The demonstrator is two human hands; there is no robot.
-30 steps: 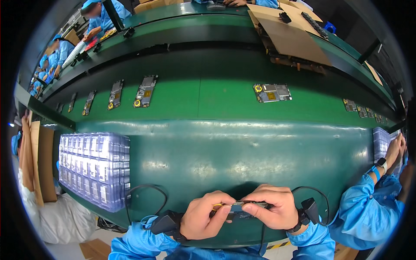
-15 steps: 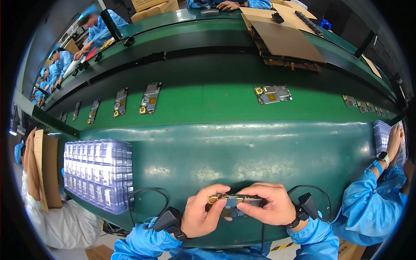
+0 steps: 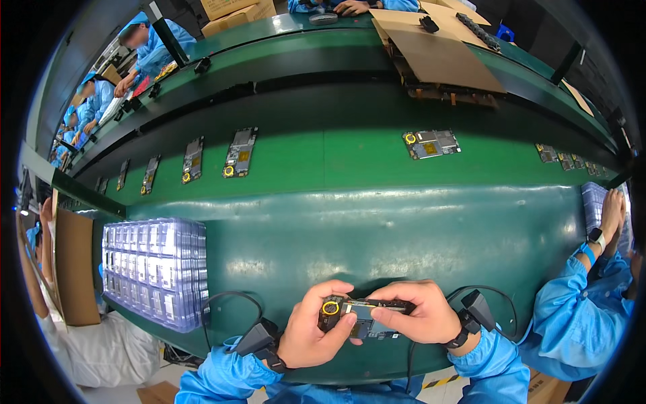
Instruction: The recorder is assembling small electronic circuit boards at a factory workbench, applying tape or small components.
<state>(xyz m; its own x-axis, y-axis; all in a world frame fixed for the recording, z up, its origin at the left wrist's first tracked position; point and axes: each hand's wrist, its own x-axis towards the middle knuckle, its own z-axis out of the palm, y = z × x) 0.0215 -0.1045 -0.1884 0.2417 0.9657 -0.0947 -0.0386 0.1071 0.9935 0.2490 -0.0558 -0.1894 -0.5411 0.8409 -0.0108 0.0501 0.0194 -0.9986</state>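
Observation:
Near the table's front edge I hold a dark phone-type circuit board [image 3: 362, 313] between both hands. My left hand [image 3: 311, 331] pinches its left end, beside a round part ringed in yellow. The left thumb lies on the board's face. My right hand [image 3: 422, 315] grips the other end, its thumb pressed on the face near the middle. The board is tilted, so part of its face shows, with a grey plate and gold-toned patches. The fingers cover both ends and the underside.
A stack of clear plastic trays [image 3: 153, 269] stands at the left. Beyond the table, a green conveyor belt [image 3: 323, 158] carries several circuit boards [image 3: 431, 144]. A co-worker's hands [image 3: 611, 215] are by more trays at the right. Cardboard sheets [image 3: 444, 57] lie on the shelf above.
The board in my hands has tilted, showing more of its face and the yellow-ringed part. Boards on the belt have shifted slightly right. Both hands keep their grip.

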